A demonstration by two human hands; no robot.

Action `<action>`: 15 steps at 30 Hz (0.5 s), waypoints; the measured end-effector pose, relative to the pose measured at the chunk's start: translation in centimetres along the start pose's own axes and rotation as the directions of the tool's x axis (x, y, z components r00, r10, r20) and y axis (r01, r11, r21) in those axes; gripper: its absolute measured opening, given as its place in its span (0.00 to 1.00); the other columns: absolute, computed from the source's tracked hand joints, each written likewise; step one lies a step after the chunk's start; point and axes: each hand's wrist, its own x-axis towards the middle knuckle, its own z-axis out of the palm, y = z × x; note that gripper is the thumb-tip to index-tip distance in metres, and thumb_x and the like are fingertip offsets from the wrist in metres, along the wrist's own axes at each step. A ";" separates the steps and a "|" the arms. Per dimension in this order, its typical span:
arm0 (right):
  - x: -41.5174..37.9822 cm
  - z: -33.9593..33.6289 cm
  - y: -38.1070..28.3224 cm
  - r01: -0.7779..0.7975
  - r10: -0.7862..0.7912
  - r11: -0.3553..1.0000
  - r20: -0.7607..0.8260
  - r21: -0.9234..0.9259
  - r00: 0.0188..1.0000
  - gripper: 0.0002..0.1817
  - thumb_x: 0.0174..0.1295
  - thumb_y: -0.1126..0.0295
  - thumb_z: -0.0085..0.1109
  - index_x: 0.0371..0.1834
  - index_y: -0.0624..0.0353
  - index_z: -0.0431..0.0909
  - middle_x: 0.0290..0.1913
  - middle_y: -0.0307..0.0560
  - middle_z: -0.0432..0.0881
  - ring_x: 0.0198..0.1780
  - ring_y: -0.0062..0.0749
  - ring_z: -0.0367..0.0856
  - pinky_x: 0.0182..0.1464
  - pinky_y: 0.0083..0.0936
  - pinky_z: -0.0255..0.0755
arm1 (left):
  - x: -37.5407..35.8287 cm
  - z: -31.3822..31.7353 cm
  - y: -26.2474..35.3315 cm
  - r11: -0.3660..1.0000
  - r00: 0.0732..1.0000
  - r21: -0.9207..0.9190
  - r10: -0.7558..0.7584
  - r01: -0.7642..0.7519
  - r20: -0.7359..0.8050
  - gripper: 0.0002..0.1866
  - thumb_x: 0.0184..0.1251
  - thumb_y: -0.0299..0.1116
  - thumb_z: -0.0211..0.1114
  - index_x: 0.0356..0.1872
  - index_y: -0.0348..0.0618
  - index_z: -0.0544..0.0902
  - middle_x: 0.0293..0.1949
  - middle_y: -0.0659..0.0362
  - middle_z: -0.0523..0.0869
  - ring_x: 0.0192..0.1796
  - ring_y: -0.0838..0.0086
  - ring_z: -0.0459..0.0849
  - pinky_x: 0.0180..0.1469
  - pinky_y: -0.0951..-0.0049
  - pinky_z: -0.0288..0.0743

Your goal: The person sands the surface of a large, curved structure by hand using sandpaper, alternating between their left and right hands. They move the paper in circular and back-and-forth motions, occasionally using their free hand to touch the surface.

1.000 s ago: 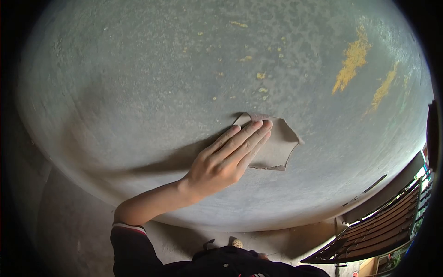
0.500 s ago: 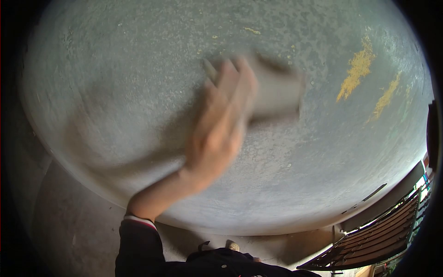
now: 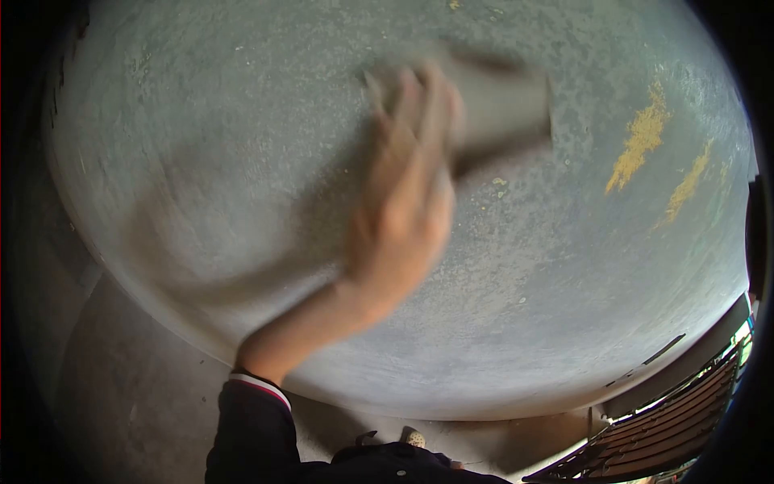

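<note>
My left hand [image 3: 403,210] reaches up from the lower left against a grey, mottled wall [image 3: 516,290], its back toward me. It holds a flat, rectangular grey-brown sheet [image 3: 504,113] to the wall surface; it looks like sandpaper, but motion blur hides its texture. The sheet sticks out to the right of my fingers, and a small pale corner of it shows to their left. My fingers point upward over it, and my thumb is hidden. My right hand is out of view.
Yellow patches [image 3: 641,141] mark the wall at the right. A brown slatted rack or railing [image 3: 669,419] stands at the lower right. Below the wall lies a grey floor [image 3: 153,387], with a yellowish shoe [image 3: 415,438] near my dark clothing.
My left hand and the sheet have moved up along the wall and slightly right. The whole view has shifted a little, so the yellow patches sit lower and farther right.
</note>
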 end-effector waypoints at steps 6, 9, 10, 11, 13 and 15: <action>1.3 0.9 0.2 0.061 -0.061 0.998 0.003 0.005 0.998 0.12 0.66 0.69 0.46 0.41 0.67 0.77 0.34 0.51 0.81 0.33 0.33 0.80 0.35 0.27 0.75 | -7.0 -0.4 4.2 0.982 0.974 -0.188 0.066 -0.024 0.218 0.23 0.53 0.16 0.57 0.54 0.34 0.73 0.63 0.51 0.67 0.66 0.59 0.63 0.66 0.62 0.62; 1.9 1.3 0.5 0.087 -0.087 0.996 0.014 0.005 0.996 0.13 0.66 0.69 0.46 0.41 0.67 0.77 0.34 0.51 0.81 0.33 0.33 0.80 0.35 0.27 0.75 | -1.5 -1.3 -0.5 0.996 0.997 -0.068 -0.057 0.061 0.054 0.24 0.51 0.10 0.50 0.54 0.24 0.69 0.65 0.46 0.62 0.66 0.48 0.60 0.64 0.48 0.61; 2.8 1.0 0.3 0.104 -0.104 0.995 0.023 -0.004 0.994 0.13 0.66 0.69 0.46 0.41 0.68 0.77 0.34 0.51 0.81 0.33 0.33 0.80 0.35 0.27 0.75 | -1.1 -1.6 -1.1 0.994 0.995 -0.063 -0.092 0.094 0.038 0.25 0.51 0.11 0.49 0.55 0.23 0.68 0.65 0.45 0.62 0.66 0.48 0.60 0.65 0.47 0.60; 3.7 1.2 -0.3 0.121 -0.121 0.993 0.036 -0.013 0.992 0.13 0.66 0.69 0.46 0.41 0.68 0.77 0.34 0.51 0.81 0.33 0.33 0.80 0.35 0.27 0.75 | -3.0 -1.8 0.0 0.990 0.987 -0.052 -0.127 0.133 0.098 0.25 0.52 0.11 0.48 0.56 0.24 0.68 0.65 0.45 0.62 0.66 0.49 0.60 0.65 0.49 0.59; 5.5 2.4 -6.8 0.373 -0.394 0.901 -0.060 -0.220 0.917 0.07 0.63 0.74 0.46 0.36 0.65 0.75 0.32 0.50 0.80 0.32 0.32 0.78 0.36 0.27 0.73 | -8.7 -1.5 3.6 0.943 0.970 -0.250 -0.184 0.220 0.159 0.22 0.57 0.15 0.50 0.55 0.28 0.71 0.64 0.49 0.65 0.67 0.59 0.62 0.65 0.53 0.61; 2.9 6.0 -21.0 0.553 -0.592 0.803 -0.191 -0.222 0.783 0.08 0.63 0.75 0.46 0.36 0.68 0.74 0.31 0.51 0.79 0.35 0.32 0.76 0.39 0.27 0.71 | -13.2 -2.0 6.1 0.991 0.943 -0.099 -0.049 0.086 0.330 0.19 0.54 0.19 0.54 0.50 0.35 0.78 0.57 0.52 0.75 0.61 0.64 0.70 0.62 0.66 0.67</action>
